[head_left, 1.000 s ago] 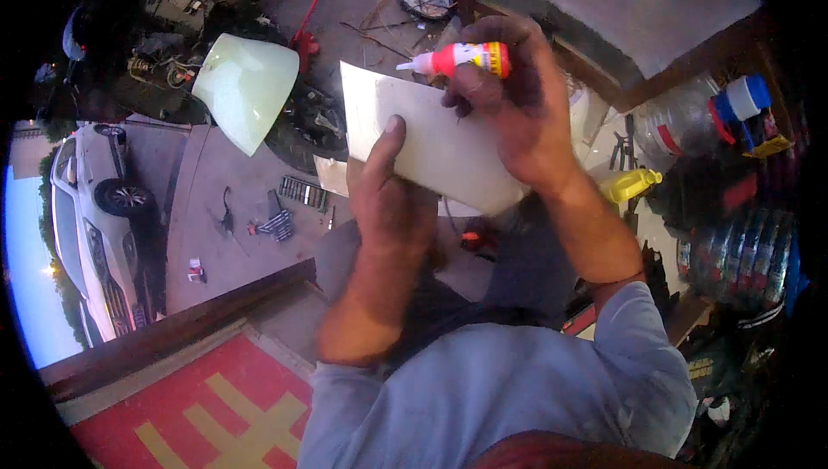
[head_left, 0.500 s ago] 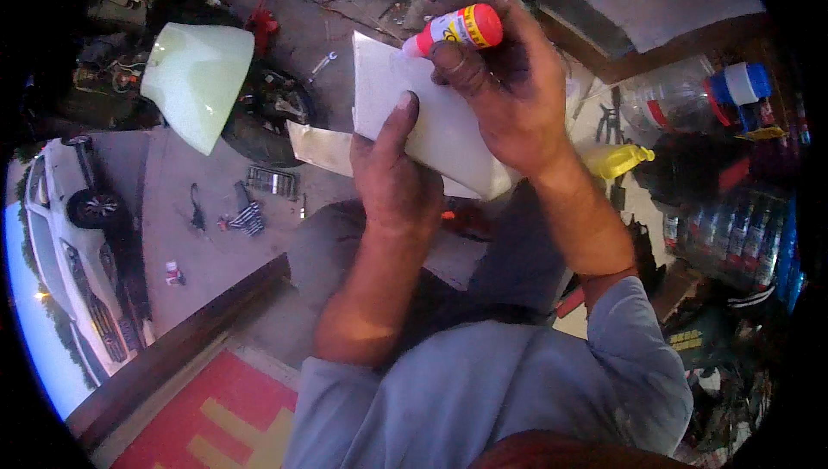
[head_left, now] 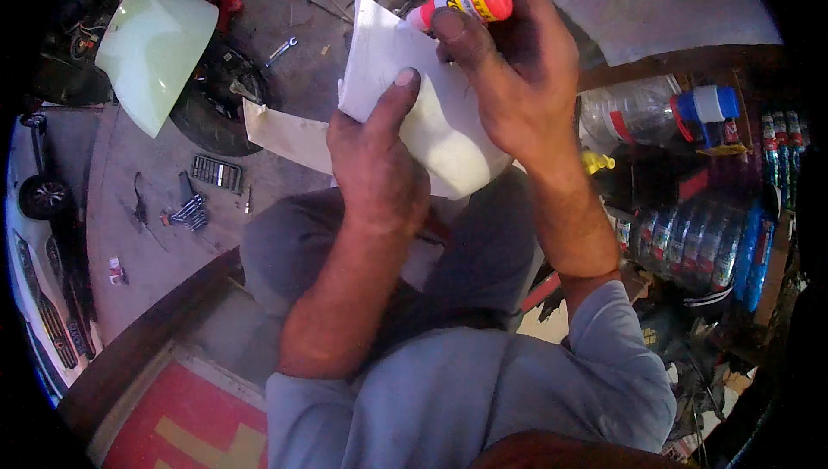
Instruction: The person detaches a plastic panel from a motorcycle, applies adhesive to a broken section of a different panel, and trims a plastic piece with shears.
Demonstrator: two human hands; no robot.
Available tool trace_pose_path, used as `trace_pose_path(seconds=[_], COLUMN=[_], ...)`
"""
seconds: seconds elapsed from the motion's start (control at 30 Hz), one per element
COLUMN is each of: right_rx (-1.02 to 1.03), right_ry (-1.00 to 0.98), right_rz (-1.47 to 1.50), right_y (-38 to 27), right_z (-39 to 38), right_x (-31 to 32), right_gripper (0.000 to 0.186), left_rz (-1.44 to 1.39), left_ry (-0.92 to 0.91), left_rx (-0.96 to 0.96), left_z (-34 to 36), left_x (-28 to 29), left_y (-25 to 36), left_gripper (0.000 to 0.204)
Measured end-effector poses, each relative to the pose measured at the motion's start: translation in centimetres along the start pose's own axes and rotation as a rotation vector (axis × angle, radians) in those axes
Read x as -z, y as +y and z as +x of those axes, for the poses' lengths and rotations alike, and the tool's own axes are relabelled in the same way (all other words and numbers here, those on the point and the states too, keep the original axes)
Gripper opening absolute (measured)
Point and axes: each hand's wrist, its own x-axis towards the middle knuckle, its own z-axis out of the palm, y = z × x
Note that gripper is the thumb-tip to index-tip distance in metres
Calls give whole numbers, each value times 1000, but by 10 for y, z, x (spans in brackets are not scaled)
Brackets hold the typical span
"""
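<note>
A white curved plastic panel point(head_left: 448, 137) is held over my knees. My left hand point(head_left: 384, 154) grips its near left side, thumb pressed on the upper face and fingers hidden beneath. My right hand point(head_left: 517, 64) is closed round a small red-and-white glue bottle point(head_left: 473, 2) with a red base. The bottle lies tilted, its pale nozzle pointing left at the panel's far edge; whether the tip touches, I cannot tell. A narrow off-white strip point(head_left: 289, 134) sticks out to the left behind my left hand.
On the floor at left lie a pale green curved panel point(head_left: 159, 55), a wheel point(head_left: 220, 94), a wrench point(head_left: 281, 51), a socket set point(head_left: 217, 173) and several wrenches point(head_left: 188, 210). At right are a big clear bottle point(head_left: 630, 111), a yellow bottle point(head_left: 597, 162) and packed drink bottles point(head_left: 690, 240).
My view has shifted, so the floor things sit farther left. Both hands keep their grips, and the glue bottle stays at the panel's far edge.
</note>
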Motion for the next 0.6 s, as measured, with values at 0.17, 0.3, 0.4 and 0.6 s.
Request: trace_pose_path(seconds=[0.17,0.3,0.4,0.6], right_rx=[153,165,131,118], right_ry=[10,15,9,20], right_rz=[-87,-68,-7,-57], right_y=[6,9,8,7], right_z=[3,3,1,0], right_x=[-2,-4,-6,-6], right_gripper=[33,34,35,36], left_rz=[-17,-37,-45,-25], left_ry=[27,17,27,38], left_rx=[-6,1,0,-5], left_z=[-2,-2,-3,-5], left_x=[-1,1,1,0], left_y=[1,1,2,3], left_gripper=[44,43,43,42])
